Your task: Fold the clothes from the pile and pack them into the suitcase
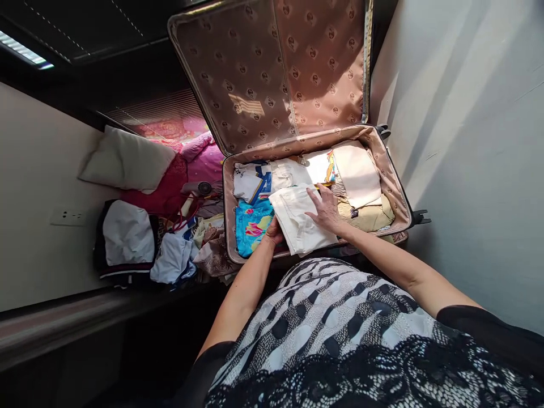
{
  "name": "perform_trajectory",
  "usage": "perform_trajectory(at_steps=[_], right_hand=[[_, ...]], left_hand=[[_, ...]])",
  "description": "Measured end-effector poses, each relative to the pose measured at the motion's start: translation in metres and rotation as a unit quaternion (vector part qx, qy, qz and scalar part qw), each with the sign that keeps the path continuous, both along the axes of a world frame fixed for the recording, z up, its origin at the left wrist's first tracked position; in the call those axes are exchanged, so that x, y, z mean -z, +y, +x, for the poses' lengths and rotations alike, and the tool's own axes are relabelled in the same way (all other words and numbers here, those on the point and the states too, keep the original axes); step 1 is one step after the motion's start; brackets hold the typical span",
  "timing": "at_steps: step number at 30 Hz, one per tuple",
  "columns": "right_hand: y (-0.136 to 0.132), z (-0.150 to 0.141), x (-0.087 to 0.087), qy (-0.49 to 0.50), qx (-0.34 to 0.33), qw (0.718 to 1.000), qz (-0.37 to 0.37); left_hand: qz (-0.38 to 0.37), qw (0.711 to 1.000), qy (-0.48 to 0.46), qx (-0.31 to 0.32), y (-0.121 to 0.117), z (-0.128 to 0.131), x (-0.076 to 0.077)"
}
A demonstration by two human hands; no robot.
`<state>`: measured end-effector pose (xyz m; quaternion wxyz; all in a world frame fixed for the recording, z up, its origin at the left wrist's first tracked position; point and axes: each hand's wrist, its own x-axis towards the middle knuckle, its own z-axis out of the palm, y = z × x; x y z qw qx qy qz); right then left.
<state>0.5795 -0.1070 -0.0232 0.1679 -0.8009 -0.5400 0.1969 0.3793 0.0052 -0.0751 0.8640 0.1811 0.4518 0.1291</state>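
A folded white garment [295,218] lies over the front middle of the open suitcase [230,226]. My left hand [274,231] holds its left edge, with the fingers partly hidden behind the cloth. Spread fingers of my right hand [326,211] rest on the garment's right side. Left of it is a bright blue flowered cloth [244,218], and behind that a white, blue and yellow garment [250,180]. To the right lie a khaki garment [372,214] and a pale pink folded cloth [357,173]. A white piece with a coloured print [317,167] sits at the back.
The suitcase's brown patterned lid [263,73] stands raised behind. A grey-white wall [476,124] is close on the right. To the left are a white pillow [131,158], a hair dryer [198,188], a white-and-black bag [127,235] and piled clothes [174,258].
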Motion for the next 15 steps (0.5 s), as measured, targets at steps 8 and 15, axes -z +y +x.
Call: perform_trajectory(at_steps=[8,15], right_hand=[[-0.009,-0.031,0.028,-0.112,-0.117,0.983,-0.085],[-0.022,-0.017,0.032,-0.122,-0.151,0.981,-0.001]], left_hand=[[0.093,0.995,-0.009,0.034,-0.019,0.023,-0.004],[0.062,0.995,0.048,-0.055,-0.033,0.039,-0.019]])
